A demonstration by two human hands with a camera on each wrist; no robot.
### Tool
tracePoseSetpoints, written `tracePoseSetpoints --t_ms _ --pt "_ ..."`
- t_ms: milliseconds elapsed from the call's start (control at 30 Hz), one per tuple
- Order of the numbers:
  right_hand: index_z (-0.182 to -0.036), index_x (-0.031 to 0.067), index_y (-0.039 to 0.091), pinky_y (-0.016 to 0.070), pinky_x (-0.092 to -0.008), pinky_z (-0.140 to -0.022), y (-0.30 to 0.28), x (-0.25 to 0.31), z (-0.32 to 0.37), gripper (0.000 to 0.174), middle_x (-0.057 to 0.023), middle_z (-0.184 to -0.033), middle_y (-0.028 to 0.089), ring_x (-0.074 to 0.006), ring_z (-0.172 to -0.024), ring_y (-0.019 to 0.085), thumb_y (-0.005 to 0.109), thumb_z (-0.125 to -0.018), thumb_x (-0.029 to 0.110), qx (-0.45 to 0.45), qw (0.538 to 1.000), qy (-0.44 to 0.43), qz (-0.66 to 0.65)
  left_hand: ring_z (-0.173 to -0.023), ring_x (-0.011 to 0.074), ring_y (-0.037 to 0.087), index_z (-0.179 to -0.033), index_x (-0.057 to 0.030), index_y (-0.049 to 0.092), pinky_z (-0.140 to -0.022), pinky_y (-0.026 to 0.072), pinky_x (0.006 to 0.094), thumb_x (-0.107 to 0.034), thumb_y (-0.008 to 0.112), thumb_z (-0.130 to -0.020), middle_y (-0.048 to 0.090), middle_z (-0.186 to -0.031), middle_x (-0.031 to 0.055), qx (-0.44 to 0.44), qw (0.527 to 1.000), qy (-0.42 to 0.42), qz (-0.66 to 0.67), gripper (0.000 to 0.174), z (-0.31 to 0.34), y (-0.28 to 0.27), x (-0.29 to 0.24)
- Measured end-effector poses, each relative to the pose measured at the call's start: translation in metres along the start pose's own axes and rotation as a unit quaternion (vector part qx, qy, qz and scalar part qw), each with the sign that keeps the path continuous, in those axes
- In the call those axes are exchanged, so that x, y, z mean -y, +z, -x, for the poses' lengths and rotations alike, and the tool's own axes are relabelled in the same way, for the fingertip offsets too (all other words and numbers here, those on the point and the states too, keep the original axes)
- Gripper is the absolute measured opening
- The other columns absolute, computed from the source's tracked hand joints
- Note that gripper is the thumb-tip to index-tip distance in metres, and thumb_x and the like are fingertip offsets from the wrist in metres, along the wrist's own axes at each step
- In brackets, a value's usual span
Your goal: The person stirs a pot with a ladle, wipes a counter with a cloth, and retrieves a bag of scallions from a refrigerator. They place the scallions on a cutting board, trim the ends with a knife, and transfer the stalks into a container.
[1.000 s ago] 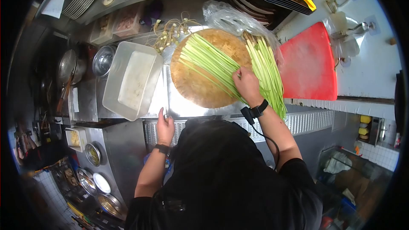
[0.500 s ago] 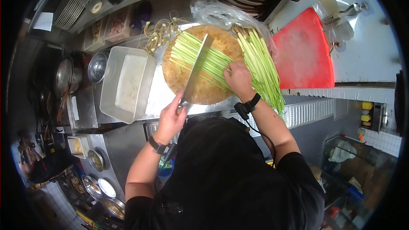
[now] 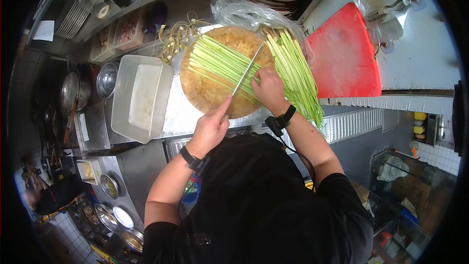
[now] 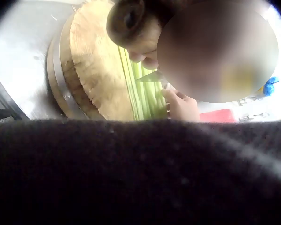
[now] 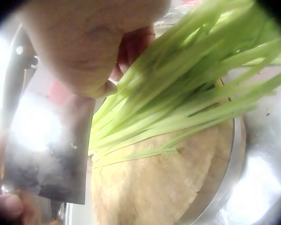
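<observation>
In the head view a bundle of green stalks (image 3: 217, 58) lies across the round wooden board (image 3: 198, 95). The left hand (image 3: 211, 128) grips the handle of a cleaver (image 3: 248, 70), whose blade stands edge-down over the stalks beside the right hand. Fingers of the right hand (image 3: 268, 88) curl over the stalks at the board's right part. The right wrist view shows the broad cleaver blade (image 5: 49, 140) close to the right hand (image 5: 98, 47), with stalks (image 5: 164, 93) passing under that hand. The left wrist view shows the blade tip (image 4: 151, 77) over the stalks.
A second bunch of stalks (image 3: 293, 68) lies right of the board, by a plastic bag (image 3: 244, 12) and a red board (image 3: 344, 56). An empty clear bin (image 3: 141, 98) stands left. Roots (image 3: 176, 39) lie behind, near shelves with plates.
The left hand has come up from the counter's front edge and moved right, bringing the cleaver over the stalks next to the right hand. The right hand still holds the stalks.
</observation>
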State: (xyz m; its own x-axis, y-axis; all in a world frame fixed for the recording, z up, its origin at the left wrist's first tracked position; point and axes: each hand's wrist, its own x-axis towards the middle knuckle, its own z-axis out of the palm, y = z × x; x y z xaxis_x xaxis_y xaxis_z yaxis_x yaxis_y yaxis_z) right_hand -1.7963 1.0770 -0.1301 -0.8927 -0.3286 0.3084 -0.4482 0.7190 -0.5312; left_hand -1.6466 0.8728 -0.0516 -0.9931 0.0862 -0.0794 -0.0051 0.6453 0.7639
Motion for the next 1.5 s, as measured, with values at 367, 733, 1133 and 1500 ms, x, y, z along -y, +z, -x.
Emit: tracePoseSetpoints --t_ms 367,733,1133,1500 --pt "-0.089 0.0034 0.066 0.0541 -0.0461 -0.077 -0.003 0.0 -0.001 0.017 -0.0159 -0.09 0.065 -0.0362 -0.087 0.066 0.076 -0.083 0.016 0.01 1.0 0.005 -0.011 -0.084 0.0403 0.068 -0.156 -0.0155 0.044 -0.075 0.0569 0.0481 -0.003 0.062 -0.089 0.069 -0.094 0.0217 -0.042 0.997 0.058 -0.023 0.07 -0.004 0.014 0.002" --pt "-0.084 0.0031 0.067 0.0536 -0.0464 -0.078 -0.005 -0.002 -0.002 0.013 -0.0155 -0.086 0.066 -0.0357 -0.088 0.066 0.075 -0.083 0.014 0.027 0.999 0.01 -0.024 -0.085 0.0414 0.068 -0.155 -0.0147 0.045 -0.076 0.0566 0.0472 -0.002 0.063 -0.089 0.069 -0.095 0.0233 -0.031 0.998 0.036 -0.034 0.07 -0.005 0.01 -0.005" --pt "-0.141 -0.0103 0.048 0.0373 -0.0538 -0.113 -0.026 0.001 0.007 0.097 -0.0281 -0.142 0.053 -0.044 -0.137 0.046 0.085 -0.075 0.051 0.055 0.988 -0.011 0.146 -0.071 0.0402 0.068 -0.157 -0.0151 0.043 -0.068 0.0573 0.0491 -0.005 0.064 -0.09 0.068 -0.079 0.022 0.015 0.988 0.01 -0.151 0.071 -0.017 0.009 -0.029" --pt "-0.151 -0.0151 0.031 0.0345 -0.0515 -0.116 -0.008 -0.013 0.027 0.12 -0.0306 -0.149 0.041 -0.0438 -0.139 0.04 0.08 -0.075 0.063 0.23 0.951 -0.016 0.206 -0.064 0.0401 0.068 -0.16 -0.0094 0.037 -0.066 0.0582 0.0503 -0.001 0.06 -0.084 0.067 -0.068 0.0224 0.071 0.976 -0.024 -0.204 0.079 -0.031 0.014 -0.048"
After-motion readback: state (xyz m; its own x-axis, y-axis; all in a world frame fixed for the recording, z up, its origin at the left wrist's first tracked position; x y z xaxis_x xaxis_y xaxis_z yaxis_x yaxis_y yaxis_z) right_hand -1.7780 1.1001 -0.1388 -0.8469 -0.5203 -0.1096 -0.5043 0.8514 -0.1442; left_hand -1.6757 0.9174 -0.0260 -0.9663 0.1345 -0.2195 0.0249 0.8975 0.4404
